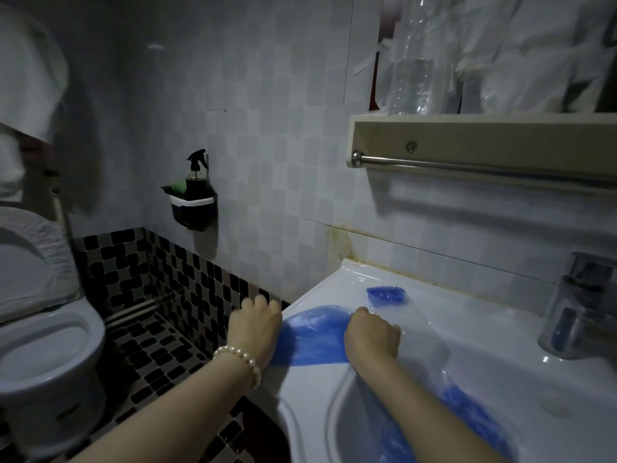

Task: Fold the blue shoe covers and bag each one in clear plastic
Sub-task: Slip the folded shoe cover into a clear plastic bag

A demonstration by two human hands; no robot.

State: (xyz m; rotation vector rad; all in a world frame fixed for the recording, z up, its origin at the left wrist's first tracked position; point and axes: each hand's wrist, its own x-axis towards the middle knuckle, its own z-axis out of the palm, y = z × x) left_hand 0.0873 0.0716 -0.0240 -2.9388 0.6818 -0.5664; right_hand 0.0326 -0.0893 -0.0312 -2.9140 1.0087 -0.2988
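I am looking down on a white ceramic washbasin (467,329) in a dim tiled bathroom, and its flat rim serves as my surface. A thin blue plastic shoe cover (314,335) lies spread across the left front part of that surface, reaching to the left edge, probably because the smooth rim gives a firm place to flatten and crease it.

My left hand (255,324) sits at the left edge of the basin with the fingers curled over that end of the cover, a pearl bead bracelet (240,357) on the wrist. My right hand (372,334) rests at the cover's other end, knuckles up and fingers curled under. Each grip seems to be pinching the blue film, though the fingertips are hidden, so I judge that rather than see it. Holding both ends would keep the slippery film taut for a fold.

Farther back, near the wall edge, a small folded blue shoe cover (387,295) lies inside a clear plastic bag (424,332) that drapes toward the bowl; that one looks already packed. More crumpled blue shoe covers (464,416) sit down in the bowl under my right forearm, likely waiting their turn.

A chrome tap (581,305) stands at the right edge. A white toilet (43,332) is to the left, and a dark spray bottle (197,178) hangs on the wall.
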